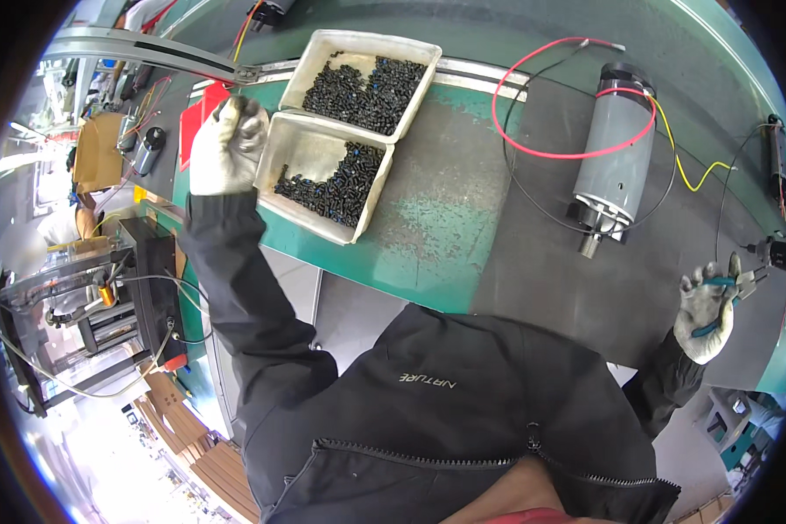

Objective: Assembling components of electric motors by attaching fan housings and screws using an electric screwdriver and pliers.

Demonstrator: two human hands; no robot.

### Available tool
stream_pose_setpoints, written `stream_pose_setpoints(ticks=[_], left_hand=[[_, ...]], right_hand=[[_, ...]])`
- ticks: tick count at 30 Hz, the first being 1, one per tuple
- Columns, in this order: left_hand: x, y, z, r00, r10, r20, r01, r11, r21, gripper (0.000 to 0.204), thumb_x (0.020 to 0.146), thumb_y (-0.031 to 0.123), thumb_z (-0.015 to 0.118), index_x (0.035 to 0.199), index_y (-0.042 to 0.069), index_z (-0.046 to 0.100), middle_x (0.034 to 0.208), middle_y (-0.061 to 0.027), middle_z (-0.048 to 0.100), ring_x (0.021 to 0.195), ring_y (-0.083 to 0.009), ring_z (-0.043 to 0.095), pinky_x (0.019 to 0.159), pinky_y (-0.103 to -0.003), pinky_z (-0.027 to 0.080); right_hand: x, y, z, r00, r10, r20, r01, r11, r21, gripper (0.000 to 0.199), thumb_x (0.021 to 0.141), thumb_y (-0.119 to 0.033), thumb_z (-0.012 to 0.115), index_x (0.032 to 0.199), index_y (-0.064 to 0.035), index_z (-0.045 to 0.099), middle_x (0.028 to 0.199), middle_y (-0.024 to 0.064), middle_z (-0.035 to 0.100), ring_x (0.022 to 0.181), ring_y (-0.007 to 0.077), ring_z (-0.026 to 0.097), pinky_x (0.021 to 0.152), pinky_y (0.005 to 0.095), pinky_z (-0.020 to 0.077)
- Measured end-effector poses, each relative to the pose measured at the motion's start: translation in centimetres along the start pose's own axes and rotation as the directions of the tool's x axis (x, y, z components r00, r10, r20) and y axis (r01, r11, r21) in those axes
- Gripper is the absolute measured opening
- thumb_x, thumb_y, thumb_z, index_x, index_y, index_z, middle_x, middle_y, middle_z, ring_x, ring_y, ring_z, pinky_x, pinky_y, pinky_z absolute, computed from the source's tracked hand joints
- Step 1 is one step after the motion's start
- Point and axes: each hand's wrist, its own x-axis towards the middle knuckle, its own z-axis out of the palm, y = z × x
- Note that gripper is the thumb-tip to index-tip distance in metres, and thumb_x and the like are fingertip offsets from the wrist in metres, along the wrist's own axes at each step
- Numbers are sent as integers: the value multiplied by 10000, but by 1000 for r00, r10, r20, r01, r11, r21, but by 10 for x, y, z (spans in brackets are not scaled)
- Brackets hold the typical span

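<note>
My left hand (225, 153), in a pale work glove, is raised beside two white plastic bins. Its fingers are curled closed, and I cannot make out what, if anything, is in them. Small black parts partly fill the near bin (304, 155) and the far bin (334, 59). At the far right, my gloved right hand (706, 316) holds pliers (746, 284) with teal handles, jaws pointing right. Between my hands, toward the right, a grey cylindrical motor (614, 153) lies on the bench with a red wire (500, 118), a black wire and a yellow wire (683, 179).
A red sheet (197, 122) lies behind my left hand. Another motor (779, 162) and a dark cylindrical end (779, 254) are at the right edge. A metal rail (140, 48) crosses the upper left. Another person's arm (83, 223) shows at far left, near a black machine frame (140, 262).
</note>
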Motion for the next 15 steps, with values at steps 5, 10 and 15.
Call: stream_pose_setpoints(ticks=[5, 10, 15], left_hand=[[-56, -45, 120, 975, -15, 223, 67, 972, -225, 265, 898, 146, 618, 1099, 4, 518, 1004, -161, 576, 682, -115, 540, 551, -217, 431], [-80, -85, 196, 920, -127, 371, 234, 937, -259, 243, 912, 130, 584, 1067, -30, 488, 998, -202, 577, 690, -203, 625, 518, -266, 492], [-99, -98, 221, 756, -213, 619, 512, 782, -356, 230, 937, 128, 544, 1085, -11, 438, 906, -196, 573, 557, -174, 578, 403, -243, 427]], right_hand=[[14, 2, 93, 973, -55, 226, 126, 942, -311, 732, 834, -301, 656, 1388, 62, 343, 1039, 146, 551, 886, 188, 522, 815, 359, 457], [24, -2, 160, 920, -12, 391, 279, 721, -635, 538, 807, -113, 636, 1303, 39, 493, 1103, 132, 601, 950, 176, 575, 845, 309, 459], [26, -8, 178, 835, -25, 549, 471, 549, -691, 529, 723, 5, 537, 1239, 113, 496, 1124, 170, 575, 931, 189, 540, 848, 326, 434]])
